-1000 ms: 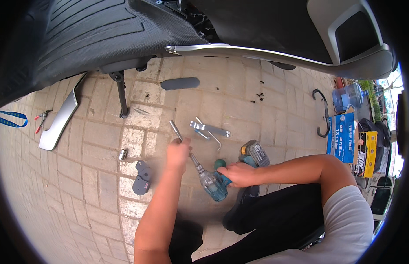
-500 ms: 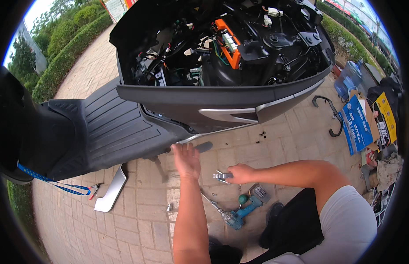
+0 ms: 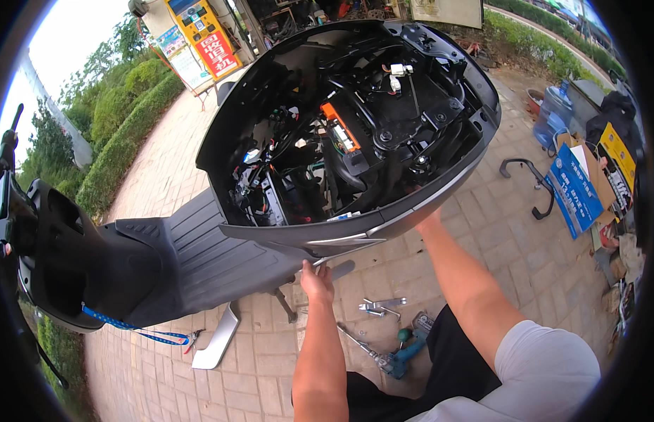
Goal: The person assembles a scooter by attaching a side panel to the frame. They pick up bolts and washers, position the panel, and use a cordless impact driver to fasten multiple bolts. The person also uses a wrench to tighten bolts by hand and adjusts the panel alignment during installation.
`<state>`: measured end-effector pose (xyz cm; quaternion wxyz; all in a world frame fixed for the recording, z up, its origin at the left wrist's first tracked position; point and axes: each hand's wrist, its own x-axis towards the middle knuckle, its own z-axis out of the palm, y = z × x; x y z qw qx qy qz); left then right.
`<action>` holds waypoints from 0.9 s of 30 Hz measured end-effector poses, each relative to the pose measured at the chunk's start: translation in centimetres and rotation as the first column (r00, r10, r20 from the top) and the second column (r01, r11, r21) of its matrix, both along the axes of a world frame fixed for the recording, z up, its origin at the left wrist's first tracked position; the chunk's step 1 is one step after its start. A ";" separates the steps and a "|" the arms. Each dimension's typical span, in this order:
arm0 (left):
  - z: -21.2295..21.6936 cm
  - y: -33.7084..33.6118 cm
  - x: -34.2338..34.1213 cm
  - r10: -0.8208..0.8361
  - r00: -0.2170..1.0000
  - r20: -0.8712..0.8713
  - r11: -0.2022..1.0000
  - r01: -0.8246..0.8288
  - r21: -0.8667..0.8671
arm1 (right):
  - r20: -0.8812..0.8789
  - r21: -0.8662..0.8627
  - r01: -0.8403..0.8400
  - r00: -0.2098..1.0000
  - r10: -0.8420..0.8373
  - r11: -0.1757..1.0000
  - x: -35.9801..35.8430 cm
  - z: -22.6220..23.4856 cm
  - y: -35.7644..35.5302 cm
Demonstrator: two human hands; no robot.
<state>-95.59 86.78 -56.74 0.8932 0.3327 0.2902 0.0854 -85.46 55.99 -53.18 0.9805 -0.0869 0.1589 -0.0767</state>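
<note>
An electric scooter stands with its seat off, and its dark grey body shell surrounds exposed wiring and an orange-framed part. My left hand grips the shell's lower front edge beside the footboard, fingers curled up against it. Farther right, my right hand reaches up under the shell's rear side; its fingers are mostly hidden there. On the paving below lie a grey metal hand tool with thin rods and a teal cordless power tool with a long shaft.
A silver trim panel and red-handled pliers lie at left on the bricks. To the right are a black curved bar, a blue box and a water jug. A hedge runs along the far left.
My right hand has let go of the grey metal tool, now on the paving, and moved up under the shell's rear. The left hand stays at the front edge. The view has tilted upward.
</note>
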 end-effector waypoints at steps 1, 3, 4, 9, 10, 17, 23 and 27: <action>0.0 0.1 -0.3 -0.016 1.000 0.015 0.999 0.015 0.032 | -0.030 0.006 0.023 0.999 -0.022 1.000 0.2 0.3 0.2; 0.3 0.2 -0.6 -0.007 1.000 -0.019 0.997 0.009 0.074 | 0.170 0.059 -0.001 0.985 -0.009 0.998 0.2 1.2 0.5; 0.5 0.2 -0.8 -0.015 0.999 -0.036 0.997 0.017 0.071 | 0.219 0.086 0.009 0.975 -0.028 0.996 0.0 1.6 0.6; 2.7 0.1 -1.5 -0.040 0.998 -0.049 0.996 0.044 0.079 | 0.221 0.061 0.063 0.972 -0.075 0.996 -0.8 4.5 0.8; 3.3 0.0 -1.9 -0.043 0.997 -0.068 0.994 0.050 0.102 | 0.172 0.023 0.071 0.982 -0.074 0.997 -1.2 5.0 0.6; 7.9 0.1 -3.4 -0.053 0.988 -0.144 0.937 0.099 0.335 | 0.009 -0.028 0.014 1.000 -0.014 1.000 -2.9 9.0 1.0; 11.3 0.8 -4.2 0.021 0.994 -0.105 0.913 0.024 0.407 | -0.012 -0.134 -0.059 0.998 0.058 0.989 -3.6 10.7 1.2; 10.6 0.9 -4.3 0.001 0.995 -0.100 0.884 0.046 0.465 | -0.052 -0.172 -0.047 0.998 0.038 0.984 -3.0 10.2 1.4</action>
